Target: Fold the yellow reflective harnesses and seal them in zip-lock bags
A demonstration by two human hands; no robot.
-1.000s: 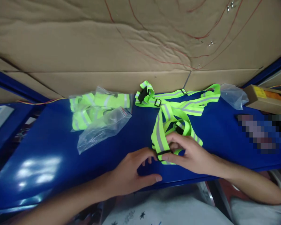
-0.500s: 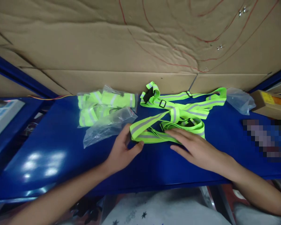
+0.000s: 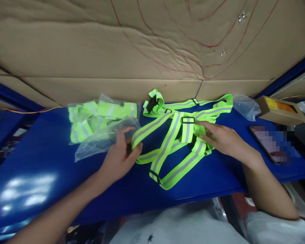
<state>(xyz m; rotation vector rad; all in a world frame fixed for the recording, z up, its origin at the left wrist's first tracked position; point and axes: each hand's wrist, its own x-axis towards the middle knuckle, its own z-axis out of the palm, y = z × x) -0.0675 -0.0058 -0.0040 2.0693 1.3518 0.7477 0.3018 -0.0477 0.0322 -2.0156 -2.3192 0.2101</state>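
Observation:
A neon-yellow reflective harness (image 3: 166, 142) with grey stripes and black buckles lies loosely spread on the blue table. My left hand (image 3: 122, 152) is closed around a strap at its left end, fingers behind and thumb in front. On the right, my right hand (image 3: 218, 135) pinches a bunched part of the straps beside a black slide buckle (image 3: 188, 120). More yellow strap with a black clip (image 3: 151, 103) lies behind, against the cardboard; whether it belongs to the same harness I cannot tell.
Clear bags (image 3: 85, 125) of folded yellow straps lie at the left, with a loose plastic bag (image 3: 96, 144) in front. At the right are another clear bag (image 3: 246, 106), a cardboard box (image 3: 279, 112) and a phone (image 3: 263, 144). A cardboard wall (image 3: 91, 54) borders the table (image 3: 66, 189).
The straps have been spread out, and one loop now reaches toward the table's front edge. My right hand has moved up from lying on the straps to pinching them. The view has shifted right.

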